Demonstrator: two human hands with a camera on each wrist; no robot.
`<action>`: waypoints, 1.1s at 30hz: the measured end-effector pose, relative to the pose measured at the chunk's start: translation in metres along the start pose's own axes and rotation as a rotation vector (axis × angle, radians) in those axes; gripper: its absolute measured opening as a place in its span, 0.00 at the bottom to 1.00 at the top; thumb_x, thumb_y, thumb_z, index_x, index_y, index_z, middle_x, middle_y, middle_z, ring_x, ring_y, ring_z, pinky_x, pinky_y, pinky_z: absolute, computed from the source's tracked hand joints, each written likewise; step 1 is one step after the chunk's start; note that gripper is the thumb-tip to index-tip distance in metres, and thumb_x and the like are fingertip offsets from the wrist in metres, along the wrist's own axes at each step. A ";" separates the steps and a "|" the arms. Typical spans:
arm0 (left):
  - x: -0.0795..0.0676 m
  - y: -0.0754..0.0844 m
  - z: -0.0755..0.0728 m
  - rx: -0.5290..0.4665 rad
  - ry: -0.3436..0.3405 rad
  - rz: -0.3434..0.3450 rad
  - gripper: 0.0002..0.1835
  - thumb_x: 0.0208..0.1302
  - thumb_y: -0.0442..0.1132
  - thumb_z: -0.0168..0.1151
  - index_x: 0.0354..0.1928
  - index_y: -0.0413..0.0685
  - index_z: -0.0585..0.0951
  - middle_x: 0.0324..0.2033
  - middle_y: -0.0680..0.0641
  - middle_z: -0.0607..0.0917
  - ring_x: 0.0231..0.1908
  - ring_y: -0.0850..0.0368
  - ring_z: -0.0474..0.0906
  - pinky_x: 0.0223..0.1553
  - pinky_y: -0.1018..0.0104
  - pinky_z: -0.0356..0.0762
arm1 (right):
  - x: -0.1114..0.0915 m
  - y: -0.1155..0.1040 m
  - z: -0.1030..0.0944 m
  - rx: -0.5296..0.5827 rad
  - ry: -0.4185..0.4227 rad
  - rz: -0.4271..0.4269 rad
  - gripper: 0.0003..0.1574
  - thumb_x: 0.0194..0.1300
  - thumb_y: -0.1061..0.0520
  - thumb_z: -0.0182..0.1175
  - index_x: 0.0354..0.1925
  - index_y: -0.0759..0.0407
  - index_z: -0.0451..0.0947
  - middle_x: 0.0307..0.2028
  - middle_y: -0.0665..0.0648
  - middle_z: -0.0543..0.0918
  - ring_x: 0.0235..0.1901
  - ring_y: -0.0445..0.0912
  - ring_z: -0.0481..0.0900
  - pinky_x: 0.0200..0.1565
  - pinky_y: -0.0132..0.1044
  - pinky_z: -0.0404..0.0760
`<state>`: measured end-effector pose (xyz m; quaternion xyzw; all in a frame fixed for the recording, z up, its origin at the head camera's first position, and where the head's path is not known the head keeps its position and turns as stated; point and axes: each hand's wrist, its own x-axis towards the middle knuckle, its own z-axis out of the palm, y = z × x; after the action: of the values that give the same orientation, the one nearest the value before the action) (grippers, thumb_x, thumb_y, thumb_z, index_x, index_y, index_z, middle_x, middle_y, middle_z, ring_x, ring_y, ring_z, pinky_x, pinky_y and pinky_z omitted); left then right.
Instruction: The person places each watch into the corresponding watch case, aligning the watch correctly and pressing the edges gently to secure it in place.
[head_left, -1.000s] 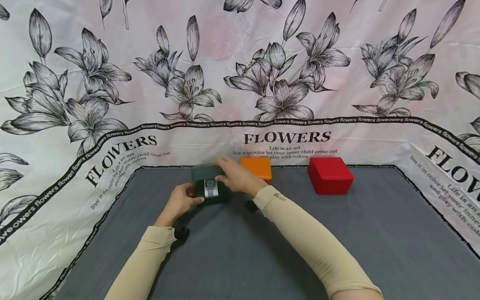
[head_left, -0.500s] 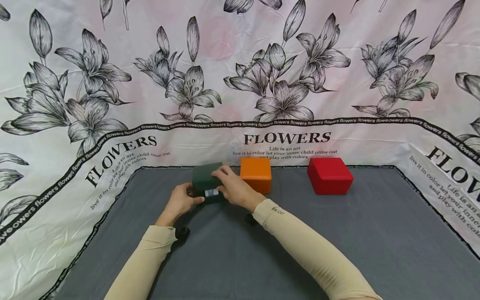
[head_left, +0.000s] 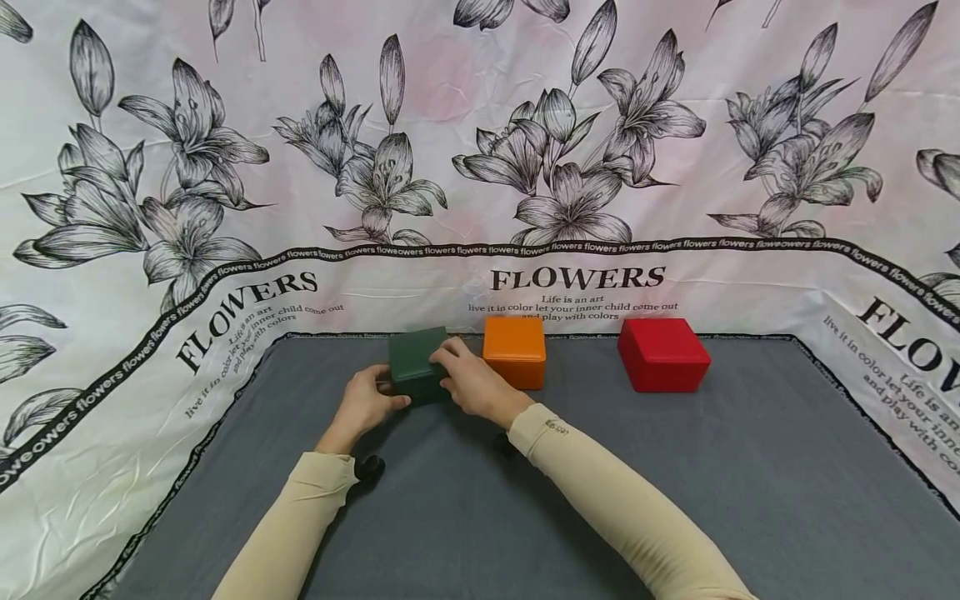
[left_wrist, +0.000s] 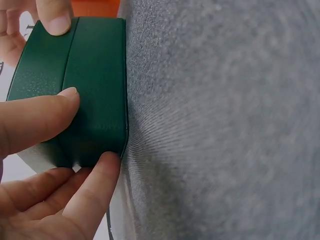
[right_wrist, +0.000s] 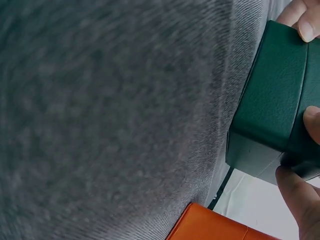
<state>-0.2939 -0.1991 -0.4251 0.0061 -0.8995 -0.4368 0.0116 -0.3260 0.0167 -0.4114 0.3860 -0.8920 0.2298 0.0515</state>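
Note:
A dark green watch box point(head_left: 415, 354) sits on the grey cloth near its back edge, lid down, so the watch inside is hidden. My left hand point(head_left: 363, 406) grips its left side; in the left wrist view the thumb lies across the front by the lid seam and the fingers press the side of the green box point(left_wrist: 97, 75). At the right side my right hand point(head_left: 476, 382) holds the lid. In the right wrist view, its thumb is on the front of the green box point(right_wrist: 267, 95) and a finger is against the side.
An orange box point(head_left: 515, 354) stands just right of the green one, close behind my right hand. Farther right is a red box point(head_left: 663, 356). Behind the grey cloth point(head_left: 600, 442) rises a flower-printed white sheet point(head_left: 450, 192).
My right hand has lowered the green lid, covering the watch that showed a second ago. The left hand has stayed on the box's left side.

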 end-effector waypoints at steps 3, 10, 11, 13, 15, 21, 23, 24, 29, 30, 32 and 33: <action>0.000 0.002 0.001 0.012 0.005 0.003 0.35 0.53 0.36 0.72 0.63 0.38 0.70 0.55 0.37 0.78 0.53 0.42 0.77 0.49 0.50 0.77 | -0.002 -0.001 -0.001 0.009 0.011 0.017 0.25 0.68 0.60 0.57 0.61 0.54 0.66 0.62 0.57 0.60 0.43 0.44 0.76 0.43 0.31 0.78; -0.004 0.006 0.003 0.072 0.038 0.051 0.32 0.55 0.37 0.71 0.62 0.38 0.71 0.53 0.36 0.77 0.52 0.41 0.77 0.48 0.50 0.78 | -0.006 -0.005 0.000 0.053 0.041 0.061 0.25 0.68 0.60 0.58 0.62 0.55 0.67 0.63 0.57 0.61 0.53 0.48 0.74 0.52 0.37 0.77; -0.005 0.008 0.002 0.075 0.045 0.061 0.32 0.56 0.37 0.71 0.62 0.37 0.71 0.53 0.35 0.77 0.52 0.41 0.78 0.47 0.51 0.78 | -0.007 -0.004 0.000 0.058 0.046 0.068 0.26 0.68 0.59 0.58 0.62 0.55 0.67 0.64 0.58 0.61 0.54 0.49 0.74 0.53 0.37 0.76; -0.008 0.012 0.002 0.080 0.060 0.082 0.32 0.56 0.37 0.70 0.62 0.36 0.70 0.52 0.35 0.75 0.50 0.41 0.78 0.46 0.52 0.79 | -0.010 -0.004 -0.002 0.078 0.052 0.083 0.27 0.68 0.58 0.58 0.63 0.56 0.66 0.65 0.58 0.60 0.55 0.49 0.73 0.55 0.39 0.75; -0.010 0.016 0.001 0.089 0.079 0.110 0.32 0.56 0.37 0.70 0.61 0.35 0.70 0.50 0.35 0.74 0.47 0.42 0.79 0.45 0.53 0.80 | -0.014 -0.004 -0.007 0.096 0.061 0.092 0.28 0.68 0.56 0.59 0.63 0.56 0.66 0.65 0.58 0.61 0.56 0.49 0.72 0.56 0.39 0.74; -0.016 0.026 -0.003 0.173 0.120 0.201 0.31 0.58 0.41 0.68 0.61 0.34 0.70 0.48 0.36 0.73 0.44 0.45 0.76 0.45 0.52 0.77 | -0.032 -0.003 -0.030 0.138 0.095 0.089 0.29 0.67 0.55 0.60 0.63 0.59 0.66 0.64 0.59 0.62 0.52 0.50 0.75 0.52 0.39 0.76; -0.019 0.029 -0.006 0.225 0.121 0.223 0.35 0.59 0.45 0.67 0.63 0.33 0.68 0.51 0.35 0.72 0.48 0.43 0.74 0.49 0.48 0.74 | -0.041 -0.002 -0.038 0.136 0.108 0.091 0.29 0.67 0.55 0.60 0.63 0.59 0.66 0.64 0.59 0.63 0.51 0.50 0.75 0.51 0.40 0.77; -0.021 0.029 -0.007 0.252 0.121 0.238 0.36 0.59 0.46 0.67 0.64 0.33 0.67 0.53 0.34 0.72 0.50 0.41 0.72 0.50 0.46 0.72 | -0.046 -0.001 -0.042 0.130 0.115 0.093 0.29 0.67 0.55 0.61 0.63 0.59 0.66 0.63 0.59 0.63 0.51 0.50 0.75 0.51 0.41 0.77; -0.027 0.030 -0.013 0.355 0.114 0.308 0.42 0.58 0.52 0.68 0.67 0.33 0.63 0.60 0.33 0.67 0.59 0.37 0.66 0.57 0.41 0.67 | -0.071 0.008 -0.061 0.086 0.188 0.083 0.29 0.64 0.56 0.63 0.61 0.62 0.69 0.61 0.61 0.67 0.51 0.53 0.76 0.52 0.45 0.76; -0.027 0.030 -0.013 0.377 0.110 0.318 0.44 0.57 0.52 0.69 0.67 0.34 0.63 0.61 0.34 0.67 0.60 0.37 0.66 0.56 0.41 0.67 | -0.076 0.011 -0.064 0.075 0.203 0.079 0.29 0.64 0.56 0.63 0.60 0.63 0.70 0.61 0.62 0.67 0.51 0.54 0.76 0.52 0.46 0.76; -0.027 0.028 -0.013 0.412 0.099 0.328 0.45 0.54 0.54 0.71 0.68 0.37 0.63 0.62 0.34 0.66 0.60 0.36 0.65 0.55 0.41 0.68 | -0.086 0.017 -0.070 0.051 0.236 0.071 0.28 0.62 0.57 0.65 0.58 0.65 0.71 0.60 0.64 0.68 0.50 0.55 0.77 0.52 0.47 0.77; -0.026 0.027 -0.012 0.427 0.089 0.334 0.46 0.53 0.53 0.72 0.68 0.38 0.63 0.63 0.34 0.65 0.60 0.35 0.64 0.55 0.40 0.68 | -0.091 0.020 -0.071 0.039 0.244 0.074 0.28 0.62 0.57 0.65 0.58 0.65 0.71 0.60 0.64 0.68 0.50 0.55 0.77 0.51 0.47 0.77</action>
<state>-0.2678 -0.1912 -0.3966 -0.1209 -0.9583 -0.2286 0.1216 -0.2823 0.1214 -0.3798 0.3229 -0.8881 0.2939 0.1438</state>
